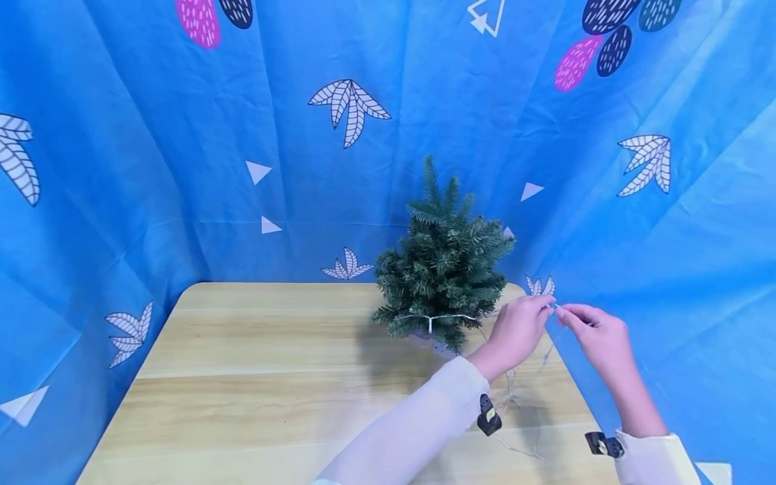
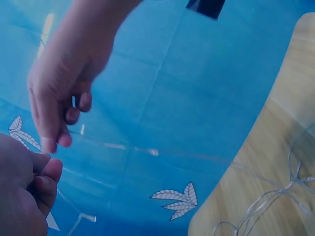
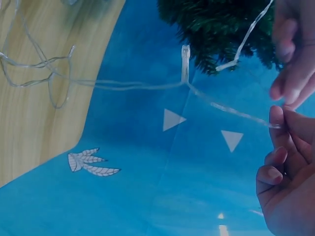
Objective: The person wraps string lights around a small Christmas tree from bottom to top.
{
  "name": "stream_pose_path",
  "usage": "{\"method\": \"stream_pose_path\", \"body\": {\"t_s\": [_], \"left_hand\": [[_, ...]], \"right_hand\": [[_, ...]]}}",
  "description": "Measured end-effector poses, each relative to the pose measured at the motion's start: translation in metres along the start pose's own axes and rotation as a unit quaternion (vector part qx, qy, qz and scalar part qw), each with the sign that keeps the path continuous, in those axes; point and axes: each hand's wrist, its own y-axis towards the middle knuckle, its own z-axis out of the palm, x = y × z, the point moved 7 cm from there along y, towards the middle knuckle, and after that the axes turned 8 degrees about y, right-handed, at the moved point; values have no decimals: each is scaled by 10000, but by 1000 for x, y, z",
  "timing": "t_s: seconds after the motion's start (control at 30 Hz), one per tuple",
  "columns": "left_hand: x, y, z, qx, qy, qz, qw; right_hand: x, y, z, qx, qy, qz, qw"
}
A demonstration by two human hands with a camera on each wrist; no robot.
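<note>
Pinching a thin, whitish, see-through string of small lights (image 3: pixel 236 112), the person's left grip (image 1: pixel 518 327) and right grip (image 1: pixel 600 333) meet fingertip to fingertip at about 2 o'clock, by the edge of the pale wood-grain worktop (image 1: pixel 254 364). Another stretch of the string crosses the low front of a bushy dark-green artificial tree (image 1: pixel 445 269), at its 6 o'clock, and leaves it at about 4 o'clock.

A pull from both grips could tighten that stretch and drag it off the needles, or tip the tree, whose pale base shows only in part. The loose loops, at 7 o'clock from the grips, look likely to knot if drawn up quickly, since several strands cross there. Slack over the worktop's edge could also slide down under its own weight.

The left forearm, in a white sleeve (image 1: pixel 406 438), reaches in from 7 o'clock and covers part of the worktop, standing between the near side and the loops. A black wrist device (image 1: pixel 488 416) sits close to the strands and might snag one. Patterned blue cloth (image 1: pixel 339 40) hangs from 9 o'clock round through 12 to 3.
</note>
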Motion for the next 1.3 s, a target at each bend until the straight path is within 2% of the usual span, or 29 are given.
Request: {"method": "stream_pose_path", "body": {"t_s": [0.2,0.4,0.67,0.83,1.0,1.13,1.3], "left_hand": [[3,7,5,-59,-80,-7,10000],[2,15,5,24,-425,-270,9987],[-12,38,-7,-71,-345,-306,9989],[-8,49,-11,-116,-583,-589,9965],[-1,57,-5,24,-1030,-1103,9885],[4,61,-2,44,-1364,-1551,9784],[9,69,-4,-179,-1645,-1723,9710]], "right_hand": [[5,-1,-3,-85,76,-113,9999],[2,5,-9,-184,120,-197,9996],[-2,-7,-14,-414,393,84,9983],[-2,-14,-18,-565,423,275,9971],[-2,-19,-19,-650,430,437,9960],[2,-25,-17,-727,494,516,9948],[5,-30,-15,-762,562,596,9937]]}}
